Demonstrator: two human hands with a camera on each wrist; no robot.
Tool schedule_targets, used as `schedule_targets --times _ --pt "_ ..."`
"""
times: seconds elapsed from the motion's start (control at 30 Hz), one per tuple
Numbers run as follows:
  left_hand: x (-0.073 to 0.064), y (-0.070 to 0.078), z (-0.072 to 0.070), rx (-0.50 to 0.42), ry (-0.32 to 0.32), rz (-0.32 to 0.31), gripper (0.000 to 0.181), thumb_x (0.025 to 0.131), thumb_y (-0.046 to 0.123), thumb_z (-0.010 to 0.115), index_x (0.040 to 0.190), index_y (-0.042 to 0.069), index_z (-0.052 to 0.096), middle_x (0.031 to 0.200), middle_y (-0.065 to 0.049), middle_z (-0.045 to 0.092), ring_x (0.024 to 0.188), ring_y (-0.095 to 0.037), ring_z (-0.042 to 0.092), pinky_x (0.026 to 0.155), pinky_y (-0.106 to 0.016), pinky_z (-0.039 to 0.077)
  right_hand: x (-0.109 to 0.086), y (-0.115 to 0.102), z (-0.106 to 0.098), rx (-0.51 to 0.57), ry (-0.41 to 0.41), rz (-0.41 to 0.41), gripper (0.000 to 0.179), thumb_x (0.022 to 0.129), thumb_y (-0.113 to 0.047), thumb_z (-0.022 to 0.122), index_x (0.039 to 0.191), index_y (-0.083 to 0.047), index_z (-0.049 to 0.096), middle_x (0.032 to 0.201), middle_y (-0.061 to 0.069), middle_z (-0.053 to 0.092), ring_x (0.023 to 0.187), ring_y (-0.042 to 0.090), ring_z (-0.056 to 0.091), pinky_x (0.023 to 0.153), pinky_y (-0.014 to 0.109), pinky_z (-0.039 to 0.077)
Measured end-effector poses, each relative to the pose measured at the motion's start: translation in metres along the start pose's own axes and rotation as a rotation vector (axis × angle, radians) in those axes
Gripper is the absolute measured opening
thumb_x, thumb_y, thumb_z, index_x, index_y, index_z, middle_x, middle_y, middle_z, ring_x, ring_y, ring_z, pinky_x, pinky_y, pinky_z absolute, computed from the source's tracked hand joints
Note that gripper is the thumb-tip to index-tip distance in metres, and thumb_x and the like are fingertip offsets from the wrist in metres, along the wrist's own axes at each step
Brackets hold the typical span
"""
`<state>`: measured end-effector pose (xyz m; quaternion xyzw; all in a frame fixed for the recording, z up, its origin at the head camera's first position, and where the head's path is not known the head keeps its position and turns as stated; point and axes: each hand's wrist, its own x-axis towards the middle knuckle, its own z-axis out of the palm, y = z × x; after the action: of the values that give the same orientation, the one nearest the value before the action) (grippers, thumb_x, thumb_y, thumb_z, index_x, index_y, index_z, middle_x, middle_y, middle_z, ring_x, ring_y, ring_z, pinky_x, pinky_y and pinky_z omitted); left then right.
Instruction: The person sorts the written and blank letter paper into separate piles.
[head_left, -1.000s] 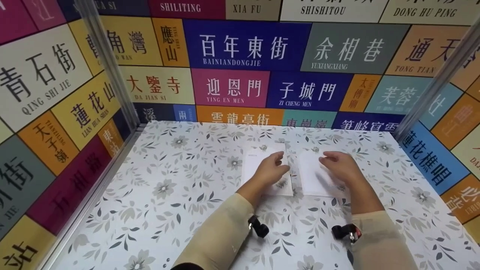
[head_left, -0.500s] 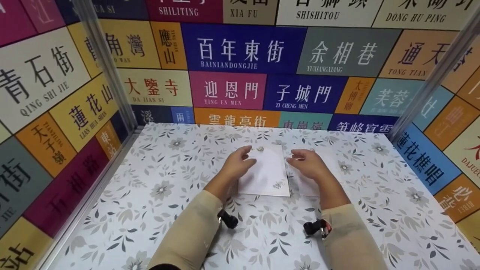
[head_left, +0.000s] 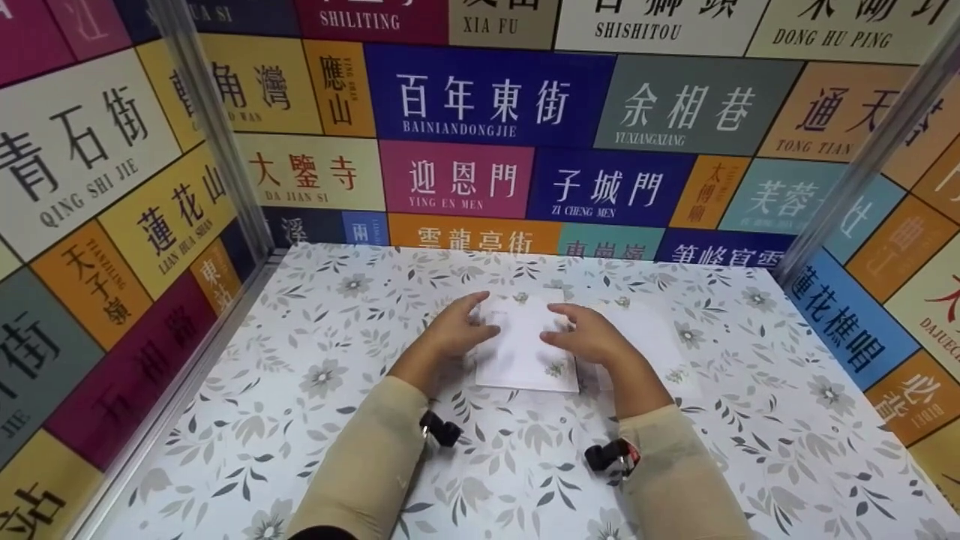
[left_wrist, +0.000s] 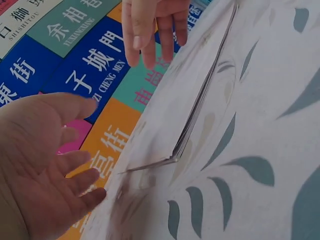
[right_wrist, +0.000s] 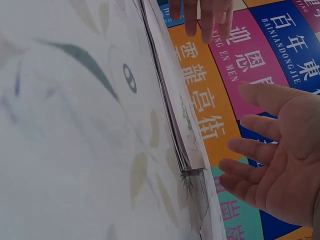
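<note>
A thin stack of white paper sheets point(head_left: 521, 358) with small floral prints at its top and lower right corner lies on the table. Over its left side my left hand point(head_left: 454, 328) hovers, fingers spread and holding nothing. My right hand point(head_left: 587, 334) is above the stack's right edge, also relaxed, with the palms facing each other. To the right lies more white paper point(head_left: 651, 345) with a similar floral print, partly covered by my right hand and forearm. The left wrist view shows the layered edges of the paper stack point(left_wrist: 192, 112) below both hands.
A white tablecloth point(head_left: 330, 442) with grey leaves and flowers covers the table. Colourful panels point(head_left: 480, 90) of Chinese lettering rise behind and at both sides, with metal posts point(head_left: 217, 135) at the corners. Small black cameras point(head_left: 441, 429) sit at the wrists.
Both hands have shifted left, from between and over the two papers to either side of the left stack. The right hand moved farther onto it in the last half second. The papers look unmoved.
</note>
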<state>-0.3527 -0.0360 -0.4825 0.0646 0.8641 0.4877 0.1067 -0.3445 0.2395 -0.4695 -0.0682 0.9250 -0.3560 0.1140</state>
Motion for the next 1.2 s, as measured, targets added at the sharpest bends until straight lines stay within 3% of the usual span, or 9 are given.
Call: schedule_targets --times 0.1,0.27,0.37,0.53,0.9,1.2 --pt "-0.002 -0.006 0.0 0.107 -0.097 0.047 0.085 0.093 0.041 0.081 0.166 0.028 0.04 0.174 -0.009 0.038 0.161 -0.032 0.039 0.134 -0.051 0.029 0.0 0.004 0.004 -0.062 -0.082 -0.043 0.081 0.096 -0.047 0.077 0.165 -0.021 0.044 0.177 0.015 0.03 0.164 0.043 0.027 0.133 0.064 0.024" --pt "-0.003 -0.009 0.001 0.238 -0.216 0.068 0.094 0.089 0.048 0.084 0.168 0.033 0.035 0.181 -0.001 0.021 0.169 -0.028 0.017 0.138 -0.053 0.014 -0.001 0.01 0.006 -0.149 -0.174 0.0 0.087 0.092 -0.048 0.082 0.166 -0.027 0.042 0.182 0.009 0.017 0.169 0.038 0.011 0.135 0.065 0.014" --pt "-0.004 -0.009 0.002 0.306 -0.26 0.074 0.098 0.087 0.05 0.085 0.168 0.035 0.034 0.182 0.005 0.015 0.17 -0.027 0.011 0.138 -0.056 0.011 -0.002 0.013 0.004 -0.17 -0.198 0.006 0.091 0.089 -0.047 0.084 0.166 -0.028 0.041 0.182 0.009 0.014 0.17 0.037 0.007 0.135 0.065 0.012" --pt "-0.006 -0.008 0.004 0.412 -0.318 0.081 0.101 0.083 0.055 0.087 0.168 0.038 0.034 0.182 0.013 0.012 0.171 -0.024 0.005 0.138 -0.058 0.007 -0.009 0.016 -0.003 -0.213 -0.238 -0.054 0.092 0.087 -0.042 0.086 0.166 -0.021 0.042 0.182 0.012 0.014 0.169 0.041 0.007 0.135 0.065 0.011" --pt "-0.008 -0.005 0.006 0.53 -0.328 0.048 0.092 0.087 0.054 0.084 0.166 0.041 0.038 0.181 0.015 0.016 0.171 -0.024 0.001 0.138 -0.059 0.007 -0.005 0.018 -0.004 -0.327 -0.267 -0.086 0.095 0.086 -0.047 0.086 0.166 -0.025 0.041 0.182 0.009 0.016 0.169 0.042 0.006 0.134 0.068 0.009" --pt "-0.005 -0.009 0.008 0.545 -0.316 0.024 0.084 0.089 0.056 0.082 0.162 0.046 0.042 0.18 0.017 0.018 0.171 -0.023 0.002 0.137 -0.06 0.009 -0.004 0.019 -0.001 -0.301 -0.264 -0.057 0.089 0.089 -0.047 0.084 0.166 -0.029 0.042 0.182 0.006 0.016 0.169 0.041 0.005 0.134 0.069 0.007"
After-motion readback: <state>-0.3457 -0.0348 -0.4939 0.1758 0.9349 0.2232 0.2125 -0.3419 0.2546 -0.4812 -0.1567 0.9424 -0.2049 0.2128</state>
